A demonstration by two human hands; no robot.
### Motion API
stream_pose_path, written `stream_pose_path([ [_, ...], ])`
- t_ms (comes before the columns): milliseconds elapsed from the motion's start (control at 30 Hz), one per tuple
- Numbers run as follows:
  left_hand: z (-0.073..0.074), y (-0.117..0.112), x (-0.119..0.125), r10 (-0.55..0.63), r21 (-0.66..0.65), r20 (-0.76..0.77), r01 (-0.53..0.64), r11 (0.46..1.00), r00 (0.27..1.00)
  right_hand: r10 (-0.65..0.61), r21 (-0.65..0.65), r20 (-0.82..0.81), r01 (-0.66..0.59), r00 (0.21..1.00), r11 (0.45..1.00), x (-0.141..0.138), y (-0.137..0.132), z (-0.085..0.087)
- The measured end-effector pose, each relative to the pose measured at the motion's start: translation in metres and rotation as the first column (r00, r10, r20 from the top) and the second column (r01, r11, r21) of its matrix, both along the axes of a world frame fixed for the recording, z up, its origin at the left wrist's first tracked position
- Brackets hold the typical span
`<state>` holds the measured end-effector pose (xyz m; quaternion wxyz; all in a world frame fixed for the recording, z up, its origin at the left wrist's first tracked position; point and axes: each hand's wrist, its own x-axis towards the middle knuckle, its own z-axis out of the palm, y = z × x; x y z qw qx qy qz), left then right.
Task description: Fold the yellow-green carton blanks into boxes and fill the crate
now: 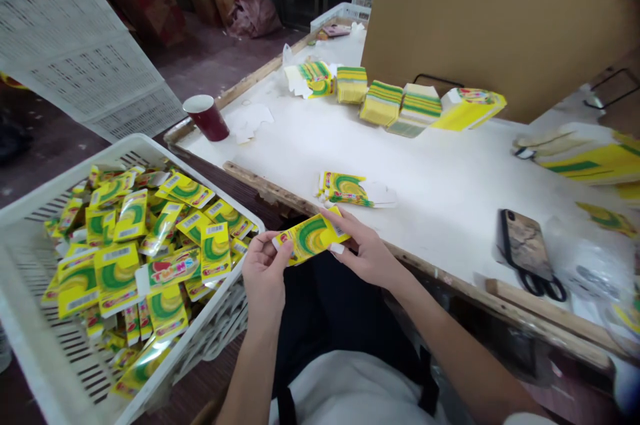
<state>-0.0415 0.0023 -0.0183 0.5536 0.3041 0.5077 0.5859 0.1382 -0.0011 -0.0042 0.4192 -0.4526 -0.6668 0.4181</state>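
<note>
We note a white-topped table (320,145) with worn wooden edging, running across in front of the person. A big brown cardboard sheet (475,25) stands upright at its far side. At the person's left, beside the table, is a white slotted basket (60,338), heaped with loose yellow and green cartons (117,271). Along the table's far part we find a row of banded-looking bundles (383,103), yellow, green and white. Both hands work over the lap, at the table's near edge: the left hand (265,265) pinches one end of a single yellow carton (310,238) between thumb and fingers, the right hand (367,251) grips the other end. The carton tilts, its right end higher; we cannot tell whether it is flat. Just beyond it, a small pile (345,188) of similar cartons lies on the tabletop. A dark red mug (207,119) stands near the left corner; a phone (527,245) lies far right, black scissors handles (543,286) showing just below it.
</note>
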Motion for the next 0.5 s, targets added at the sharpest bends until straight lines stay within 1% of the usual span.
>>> stream_pose_path([
  [100,0.001,0.001,0.002,-0.002,0.019,-0.033,0.002,1.0,0.999,-0.06,-0.054,-0.134,0.053,0.989,0.997,-0.007,-0.001,0.0],
  [167,0.001,-0.001,0.005,0.007,0.042,-0.077,-0.004,0.999,0.997,-0.118,-0.068,-0.205,0.106,0.972,0.992,-0.012,0.001,0.0],
  [200,0.001,-0.003,0.007,0.009,0.049,-0.096,-0.005,0.999,0.995,-0.159,-0.063,-0.216,0.149,0.963,0.987,-0.014,0.003,-0.001],
  [267,0.001,-0.006,0.01,-0.005,0.052,-0.105,0.01,0.999,0.994,-0.275,-0.041,-0.189,0.272,0.943,0.961,-0.017,0.006,-0.001],
  [333,0.001,-0.007,0.012,-0.032,0.032,-0.06,0.034,0.999,0.998,-0.366,-0.016,-0.144,0.367,0.92,0.93,-0.017,0.009,-0.002],
  [367,0.001,-0.007,0.012,-0.039,0.017,-0.02,0.039,0.999,0.999,-0.368,-0.016,-0.129,0.369,0.921,0.929,-0.016,0.01,-0.002],
  [400,0.001,-0.006,0.012,-0.04,0.0,0.026,0.04,0.999,0.999,-0.336,-0.024,-0.132,0.336,0.933,0.942,-0.015,0.011,-0.002],
  [500,0.001,-0.002,0.01,-0.026,-0.051,0.144,0.034,0.998,0.989,-0.19,-0.053,-0.194,0.183,0.962,0.982,-0.01,0.012,-0.002],
])
